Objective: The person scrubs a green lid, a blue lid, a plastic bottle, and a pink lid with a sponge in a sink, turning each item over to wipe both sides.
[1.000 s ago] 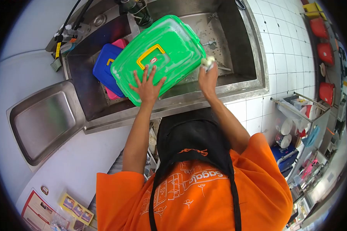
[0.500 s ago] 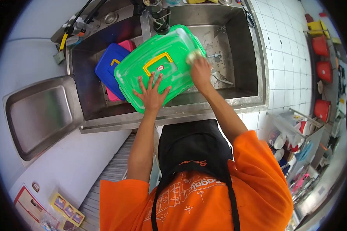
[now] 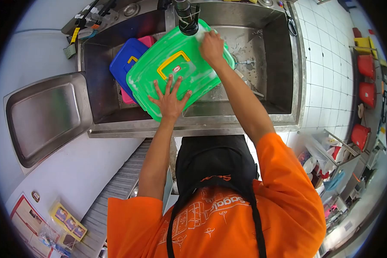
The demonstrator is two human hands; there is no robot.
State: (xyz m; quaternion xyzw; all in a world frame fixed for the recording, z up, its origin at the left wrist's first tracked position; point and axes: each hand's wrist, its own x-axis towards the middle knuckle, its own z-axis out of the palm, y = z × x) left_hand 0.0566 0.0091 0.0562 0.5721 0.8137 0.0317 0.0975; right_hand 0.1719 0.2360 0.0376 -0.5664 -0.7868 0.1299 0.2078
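The glossy green lid [image 3: 159,99], streaked white around its yellow handle [image 3: 173,60], slants across the sink [image 3: 228,129], blue lid [image 3: 121,64] at nine o'clock. The left hand's [image 3: 171,104] grip splays wide at six; the right hand's [image 3: 213,49] curls narrow at one, contents hidden.

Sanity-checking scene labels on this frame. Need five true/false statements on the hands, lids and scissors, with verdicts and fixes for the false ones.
1. The left hand has its fingers spread on the green lid. True.
2. The blue lid lies on top of the green one. False: the green lid overlaps the blue lid.
3. The green lid has a yellow handle. True.
4. The right hand is on the scissors. False: the right hand is at the green lid's far part; the scissors are at the sink's right edge.
5. Something pink shows from under the blue lid. True.
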